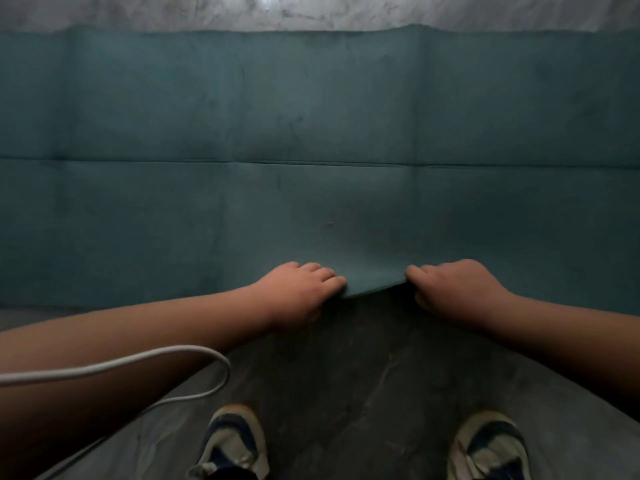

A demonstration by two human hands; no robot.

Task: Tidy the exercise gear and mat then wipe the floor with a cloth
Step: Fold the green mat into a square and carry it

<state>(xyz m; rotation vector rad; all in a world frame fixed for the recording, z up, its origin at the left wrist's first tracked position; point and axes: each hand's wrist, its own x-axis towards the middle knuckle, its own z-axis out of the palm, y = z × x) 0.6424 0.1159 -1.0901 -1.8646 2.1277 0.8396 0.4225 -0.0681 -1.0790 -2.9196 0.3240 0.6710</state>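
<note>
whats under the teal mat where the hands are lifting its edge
Both the left hand and right hand pinch the near edge of the creased teal exercise mat, raising it. Beneath shows dark grey marbled stone floor; the floor under the flat remainder is covered.

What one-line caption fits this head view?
Both hands, left and right, pinch the near edge of a teal exercise mat spread on a marble floor, lifting it slightly.

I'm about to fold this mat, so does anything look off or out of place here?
Only small things. The mat shows fold creases and its far edge is wavy against the floor. A white cable loops loosely under the left arm, near the shoes. Both hands grip the near edge.
</note>
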